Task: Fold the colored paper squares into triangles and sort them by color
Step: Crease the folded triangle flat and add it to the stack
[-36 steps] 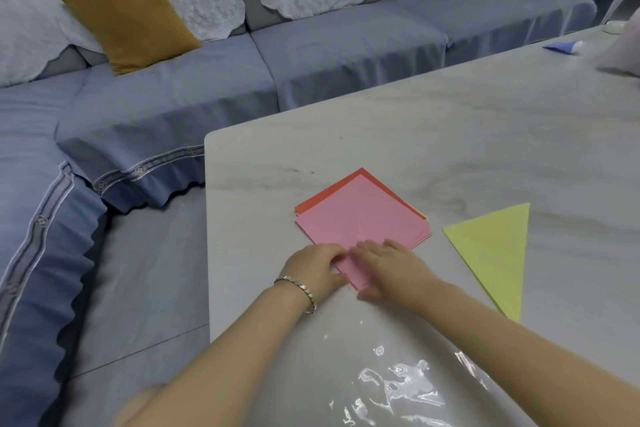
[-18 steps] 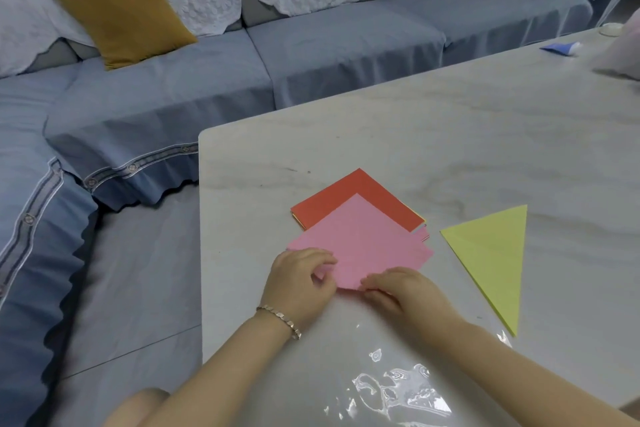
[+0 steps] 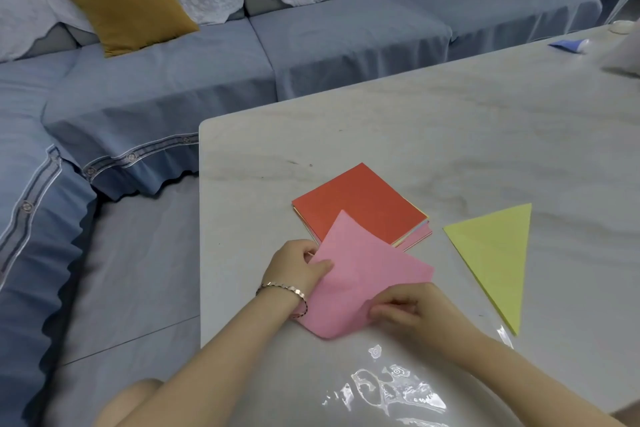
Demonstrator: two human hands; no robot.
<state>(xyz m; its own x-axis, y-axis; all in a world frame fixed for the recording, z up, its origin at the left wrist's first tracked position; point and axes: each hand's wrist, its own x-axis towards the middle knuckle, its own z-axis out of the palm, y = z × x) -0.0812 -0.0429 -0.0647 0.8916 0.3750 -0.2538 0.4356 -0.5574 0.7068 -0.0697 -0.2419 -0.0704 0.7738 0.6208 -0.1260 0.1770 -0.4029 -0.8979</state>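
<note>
your pink sheet (image 3: 363, 274) has slid off the stack (image 3: 360, 204), thin and floppy. left hand (image 3: 298, 263) and right hand (image 3: 405, 308) pinch its edges; hold corners lightly.

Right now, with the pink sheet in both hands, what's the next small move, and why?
Probably bring the near corner of the pink sheet over to its far corner to start the diagonal fold. The left hand pinches its left edge and the right hand pinches its near right side. It is bowed but unfolded, while the yellow triangle beside it is already folded.
</note>
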